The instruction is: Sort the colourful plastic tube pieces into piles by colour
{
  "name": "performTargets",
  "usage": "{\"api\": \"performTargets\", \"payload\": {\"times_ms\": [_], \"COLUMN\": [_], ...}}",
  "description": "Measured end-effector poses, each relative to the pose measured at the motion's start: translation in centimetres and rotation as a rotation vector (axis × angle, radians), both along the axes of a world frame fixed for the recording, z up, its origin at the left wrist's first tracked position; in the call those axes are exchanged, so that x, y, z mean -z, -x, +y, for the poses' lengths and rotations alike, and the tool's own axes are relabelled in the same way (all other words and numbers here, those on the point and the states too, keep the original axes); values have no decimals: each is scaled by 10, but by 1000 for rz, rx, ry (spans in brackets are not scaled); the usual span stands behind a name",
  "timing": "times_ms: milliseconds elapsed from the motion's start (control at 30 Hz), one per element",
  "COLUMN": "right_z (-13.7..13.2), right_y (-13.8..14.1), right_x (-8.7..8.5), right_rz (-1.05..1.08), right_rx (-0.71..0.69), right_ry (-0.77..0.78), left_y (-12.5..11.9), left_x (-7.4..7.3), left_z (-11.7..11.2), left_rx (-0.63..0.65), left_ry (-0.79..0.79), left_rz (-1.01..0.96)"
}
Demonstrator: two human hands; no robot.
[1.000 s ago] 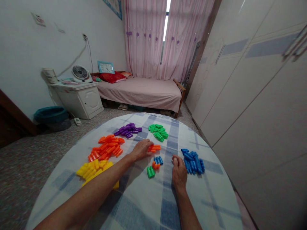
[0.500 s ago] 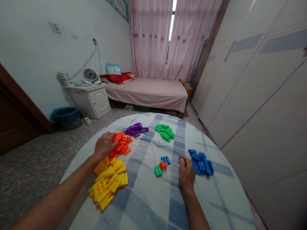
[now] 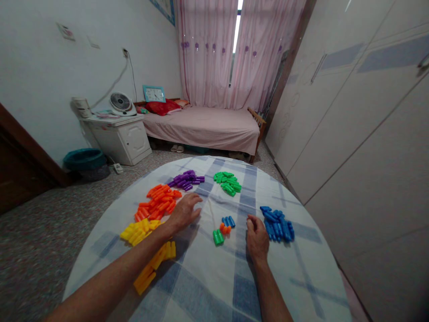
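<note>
Small plastic tubes lie sorted by colour on a round table under a checked cloth point(image 3: 208, 286). My left hand point(image 3: 183, 212) hovers open, fingers stretched, just right of the orange pile point(image 3: 159, 203) and holds nothing. Under my left forearm lies the yellow pile point(image 3: 147, 243). My right hand point(image 3: 256, 235) rests on the cloth with fingers curled, beside the blue pile point(image 3: 278, 223). Between my hands sits a small mixed cluster: blue tubes point(image 3: 228, 221), orange tubes point(image 3: 224, 229) and green tubes point(image 3: 218, 237). A purple pile point(image 3: 186, 179) and a green pile point(image 3: 228, 182) lie farther back.
Behind the table stands a bed with a pink cover point(image 3: 204, 127), a white cabinet point(image 3: 117, 136) carrying a fan point(image 3: 120, 103), and a teal basin point(image 3: 83, 161) on the floor. Wardrobe doors point(image 3: 351, 116) run along the right. Pink curtains point(image 3: 234, 49) hang at the back.
My left hand carried orange tubes from the middle to the orange pile, let them go, and has come back toward the centre. My right hand has stayed in place.
</note>
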State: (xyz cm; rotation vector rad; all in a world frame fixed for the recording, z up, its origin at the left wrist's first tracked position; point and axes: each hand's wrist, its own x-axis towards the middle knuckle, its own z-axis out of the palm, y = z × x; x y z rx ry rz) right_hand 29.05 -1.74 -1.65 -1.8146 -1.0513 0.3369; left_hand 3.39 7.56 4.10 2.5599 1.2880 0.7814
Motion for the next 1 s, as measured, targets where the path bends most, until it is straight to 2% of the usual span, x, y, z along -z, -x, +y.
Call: {"api": "performTargets", "payload": {"times_ms": [67,167,300,467,600,700,867,1000], "right_z": [-1,-1,1,1,-2,-2,-1,2], "right_y": [1,2,2,5,8,9,12,17], "right_x": [-1,-2,0,0,-2,-3,-2,2], "right_rz": [-1,-8,-13,-170,-336,-403,-459,-497], "right_rx": [-23,-60,-75,-366,-521,-547,-541,-554], "right_ry": [3,9,2,-72,-14,29,18,-21], "left_y": [-26,-58,-79,-78,-73,-73,-73,-72], "left_x": [8,18,28,44,60,67,70,70], "left_z": [-7,-13,-10,-12,-21,-24,-21,-18], "left_rx": [116,225,270,187,88,57,-31,-23], "left_ry": [77,174,216,228,170,126,114,111], "left_rz": [8,72,108,-30,-209,-295,-408,-408]}}
